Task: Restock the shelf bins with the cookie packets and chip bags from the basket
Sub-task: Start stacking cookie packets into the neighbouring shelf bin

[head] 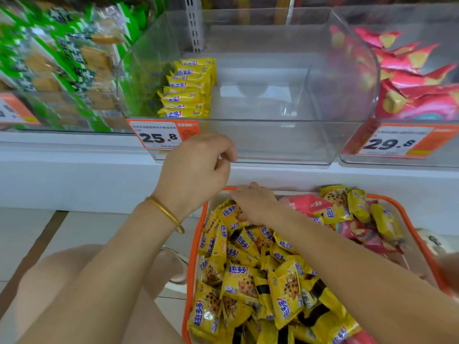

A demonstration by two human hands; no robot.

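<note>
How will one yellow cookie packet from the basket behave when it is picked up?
Probably light and slightly crinkly: the cookie packets are small sealed glossy pillows. Likely slippery, since the wrappers shine and lie jumbled in the basket. Squeezing hard may crack the cookie inside.

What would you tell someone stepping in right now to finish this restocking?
Left hand: fingers curled, holding nothing, in front of the middle bin.
Right hand: down on the yellow cookie packets in the basket; grip not visible.
Done: one row of packets stands at the bin's left side.
Left: most of that bin is bare; the basket holds many yellow packets and some pink bags.
</note>
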